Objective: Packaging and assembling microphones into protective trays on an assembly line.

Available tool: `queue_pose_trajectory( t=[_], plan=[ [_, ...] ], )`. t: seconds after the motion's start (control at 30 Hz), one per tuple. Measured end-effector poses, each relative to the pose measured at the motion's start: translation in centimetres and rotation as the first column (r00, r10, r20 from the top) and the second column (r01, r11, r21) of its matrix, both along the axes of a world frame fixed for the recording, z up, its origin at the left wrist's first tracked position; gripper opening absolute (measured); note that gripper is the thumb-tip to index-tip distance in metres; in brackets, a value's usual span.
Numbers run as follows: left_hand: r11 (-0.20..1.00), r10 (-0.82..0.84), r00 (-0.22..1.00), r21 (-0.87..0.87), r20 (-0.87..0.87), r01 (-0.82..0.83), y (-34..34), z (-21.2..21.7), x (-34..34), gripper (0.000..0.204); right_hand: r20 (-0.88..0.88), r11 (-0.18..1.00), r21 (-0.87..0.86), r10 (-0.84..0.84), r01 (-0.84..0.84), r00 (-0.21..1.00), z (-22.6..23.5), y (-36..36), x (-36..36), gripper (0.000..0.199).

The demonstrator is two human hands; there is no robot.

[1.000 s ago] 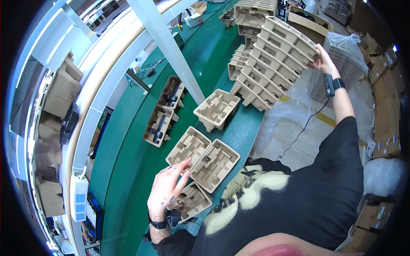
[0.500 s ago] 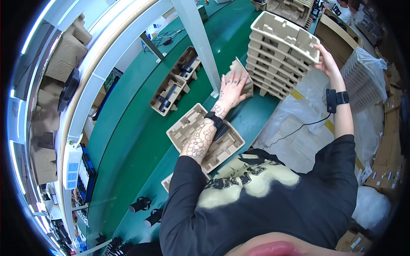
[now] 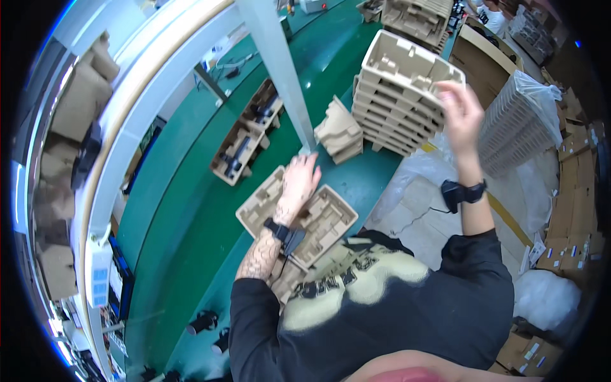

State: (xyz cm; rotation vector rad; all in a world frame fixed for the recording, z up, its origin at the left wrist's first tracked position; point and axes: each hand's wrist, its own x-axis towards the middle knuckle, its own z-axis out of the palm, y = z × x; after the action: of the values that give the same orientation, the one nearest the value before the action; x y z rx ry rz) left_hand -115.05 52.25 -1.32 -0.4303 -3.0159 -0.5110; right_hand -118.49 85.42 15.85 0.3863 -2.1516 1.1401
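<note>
On my remote feed, pulp trays [image 3: 252,153] cradling black parts [image 3: 238,156] line the green bench [image 3: 178,210]; next, the left hand [image 3: 298,183], fingers apart, hovers over open pulp trays [image 3: 329,219]. Tipped trays [image 3: 340,130] sit beside a tall tray stack [image 3: 396,105]; at its upper rim, I cannot tell whether the right hand [image 3: 462,114] grips.

The black shirt [image 3: 417,312] has pale yellow print [image 3: 368,277], the left forearm [image 3: 259,251] tattoos [image 3: 254,262], and both wrists [image 3: 469,170] black straps [image 3: 473,193].
</note>
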Motion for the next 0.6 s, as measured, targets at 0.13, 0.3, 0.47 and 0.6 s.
queue_pose_trajectory(
  t=[0.13, 0.3, 0.47, 0.6],
  plan=[
    [0.967, 0.221, 0.962, -0.16, 0.159, -0.196, -0.4, -1.2, 3.5, 0.055, 0.096, 0.888, 0.386, 0.232, -0.251, 0.968, -10.4, -10.7, -0.6, 0.044],
    [0.985, 0.167, 0.98, 0.014, 0.111, -0.169, -5.4, -8.2, 8.0, 0.064, 0.443, 0.991, 0.134, -0.045, -0.017, 0.896, -21.3, -14.3, -2.6, 0.057],
    [0.971, 0.227, 0.972, 0.07, 0.056, -0.231, -7.6, -8.5, 9.8, 0.063, 0.418, 0.893, 0.129, 0.346, -0.432, 0.84, -20.8, -17.6, 2.5, 0.049],
    [0.98, 0.165, 0.977, 0.093, 0.132, -0.178, -8.4, -6.9, 9.8, 0.061, 0.387, 0.627, 0.201, 0.655, -0.753, 0.649, -22.2, -18.6, 3.4, 0.05]
  ],
)
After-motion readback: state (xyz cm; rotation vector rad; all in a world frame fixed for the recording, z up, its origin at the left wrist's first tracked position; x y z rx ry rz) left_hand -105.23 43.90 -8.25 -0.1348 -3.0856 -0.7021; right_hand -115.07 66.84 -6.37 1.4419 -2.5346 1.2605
